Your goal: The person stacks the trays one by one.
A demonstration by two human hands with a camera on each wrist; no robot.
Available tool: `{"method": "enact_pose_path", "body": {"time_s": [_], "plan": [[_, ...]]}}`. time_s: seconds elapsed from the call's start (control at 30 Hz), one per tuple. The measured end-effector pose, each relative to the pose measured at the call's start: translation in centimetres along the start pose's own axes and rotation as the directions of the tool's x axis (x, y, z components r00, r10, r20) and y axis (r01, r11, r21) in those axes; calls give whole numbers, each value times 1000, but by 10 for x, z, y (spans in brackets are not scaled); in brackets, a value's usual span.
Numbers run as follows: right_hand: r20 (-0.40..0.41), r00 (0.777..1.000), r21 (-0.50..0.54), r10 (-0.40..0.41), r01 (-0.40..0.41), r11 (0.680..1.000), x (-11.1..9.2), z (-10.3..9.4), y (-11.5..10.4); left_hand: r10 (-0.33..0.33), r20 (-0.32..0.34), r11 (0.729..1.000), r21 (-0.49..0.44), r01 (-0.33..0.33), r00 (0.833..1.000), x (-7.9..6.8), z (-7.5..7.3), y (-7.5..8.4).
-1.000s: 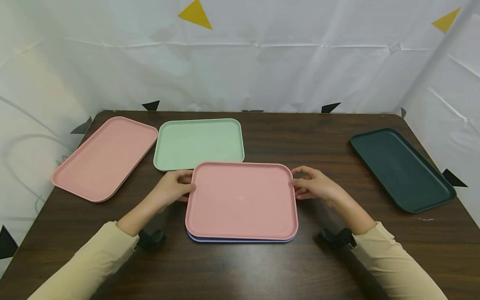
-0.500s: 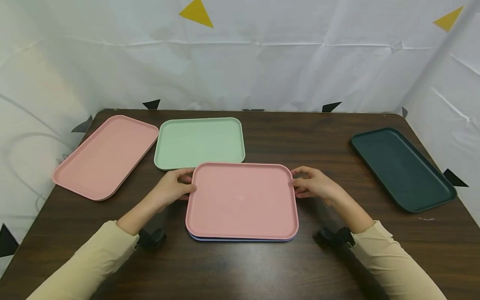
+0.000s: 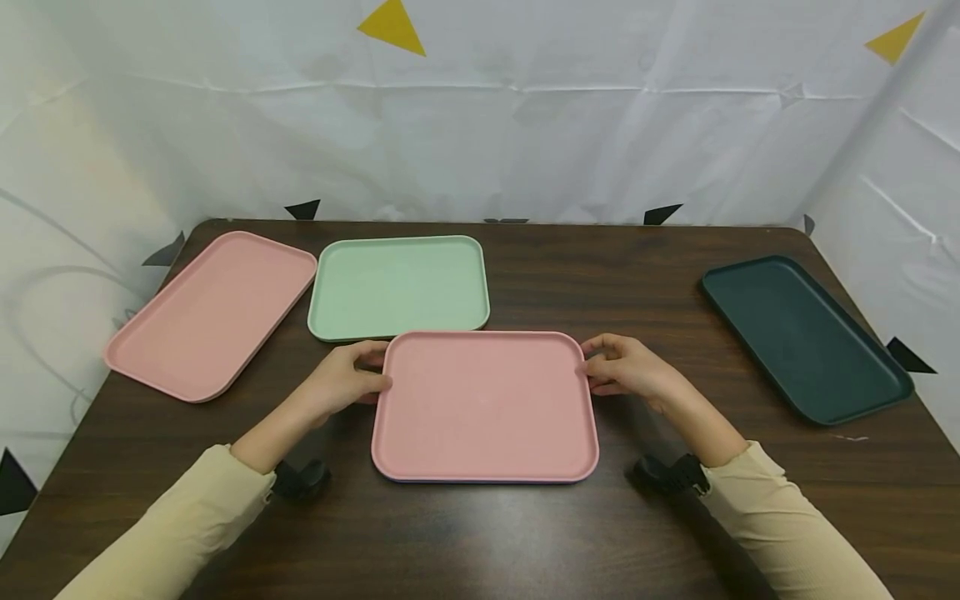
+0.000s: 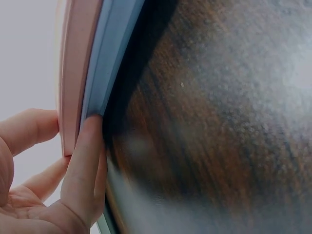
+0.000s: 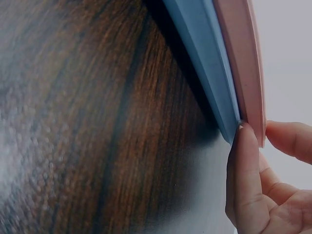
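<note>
A pink tray (image 3: 483, 408) lies in the middle of the table, stacked on a blue tray (image 4: 113, 53). From the head view the blue one is almost wholly hidden; both wrist views show its side directly beneath the pink side. My left hand (image 3: 348, 379) pinches the pink tray's left edge, thumb on the rim, with a fingertip against the blue tray's side. At the opposite short edge, my right hand (image 3: 630, 372) pinches the pink rim in the same way. In the right wrist view a fingertip (image 5: 245, 134) touches where the two trays meet.
Another pink tray (image 3: 213, 317) sits slanted at the back left of the dark wooden table (image 3: 480, 542). Beside it is a light green tray (image 3: 399, 287), close behind the stack. A dark green tray (image 3: 806, 337) lies angled at the right. White sheeting hangs behind.
The upper pink tray's far edge has come slightly down and toward me. The blue strip formerly showing along its near edge is now nearly covered. Both hands stay at the sides.
</note>
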State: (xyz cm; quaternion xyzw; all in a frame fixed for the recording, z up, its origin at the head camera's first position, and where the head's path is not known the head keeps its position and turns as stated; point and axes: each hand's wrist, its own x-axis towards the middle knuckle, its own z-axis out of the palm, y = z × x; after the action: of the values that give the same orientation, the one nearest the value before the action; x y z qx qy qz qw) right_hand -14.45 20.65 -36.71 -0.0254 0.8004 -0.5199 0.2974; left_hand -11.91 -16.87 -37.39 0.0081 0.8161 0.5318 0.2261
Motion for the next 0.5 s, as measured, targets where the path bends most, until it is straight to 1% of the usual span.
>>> {"method": "enact_pose_path", "body": {"time_s": [0.27, 0.5], "plan": [[1, 1000, -17, -7, 7, 1000, 0, -1, 0, 17, 18, 1000, 10, -17, 1000, -1, -1, 0], [-16, 1000, -12, 22, -22, 1000, 3, -1, 2, 13, 26, 1000, 11, -14, 1000, 0, -2, -1]]}}
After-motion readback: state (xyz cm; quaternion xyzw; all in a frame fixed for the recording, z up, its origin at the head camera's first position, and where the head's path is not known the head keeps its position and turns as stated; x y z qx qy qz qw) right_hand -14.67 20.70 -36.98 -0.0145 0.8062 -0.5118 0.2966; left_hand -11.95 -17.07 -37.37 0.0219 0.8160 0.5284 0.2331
